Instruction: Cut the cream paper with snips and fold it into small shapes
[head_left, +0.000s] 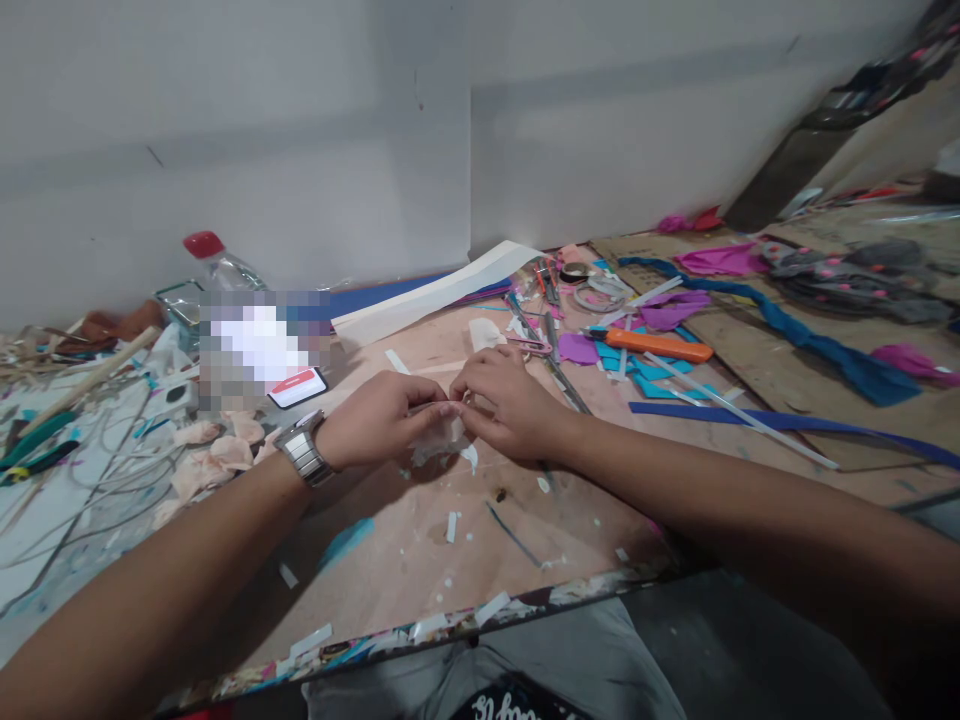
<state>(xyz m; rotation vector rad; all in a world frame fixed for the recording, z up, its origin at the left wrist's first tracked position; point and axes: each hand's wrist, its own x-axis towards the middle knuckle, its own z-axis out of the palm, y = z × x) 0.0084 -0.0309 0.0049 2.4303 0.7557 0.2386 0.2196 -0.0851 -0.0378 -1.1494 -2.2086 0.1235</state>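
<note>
At the middle of the table, my left hand (382,415) and my right hand (504,405) meet fingertip to fingertip. Thumbs and fingers of both are closed in a pinch on a small, thin, whitish piece (444,438) that looks like crepe paper or tissue. Much of it is hidden by the fingers, so its exact kind is unclear. A metal watch (306,450) circles my left wrist. Just beyond my right hand lie a pale paper scrap (486,333) and pink scissors or a clip (529,346).
An orange utility knife (660,345) lies right, near blue strips (787,418) and purple scraps. Behind my hands is a long cream paper strip (442,295). Leftward are a phone (298,388), peach crumpled paper (217,460), cables and green-handled pliers (37,440). A wall rises behind.
</note>
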